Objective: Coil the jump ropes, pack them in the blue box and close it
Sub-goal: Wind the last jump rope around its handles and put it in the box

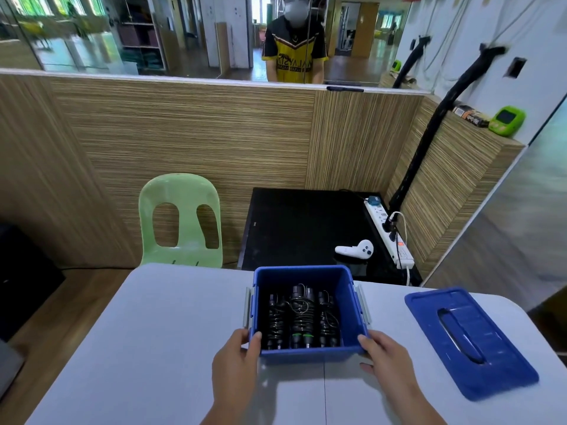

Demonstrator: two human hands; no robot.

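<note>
The blue box [302, 276] stands open on the grey table [159, 348], near its far edge. Three coiled black jump ropes [302, 320] lie side by side inside it, handles pointing toward me. My left hand [237, 358] grips the box's near left corner, thumb over the rim. My right hand [385, 354] grips the near right corner the same way. The blue lid [469, 338], with a recessed handle, lies flat on the table to the right of the box, apart from it.
A green plastic chair [181, 222] stands behind the table on the left. A black low table [306, 228] behind holds a white controller [354, 249] and a power strip [389, 231]. Wood-panelled walls and a mirror enclose the corner.
</note>
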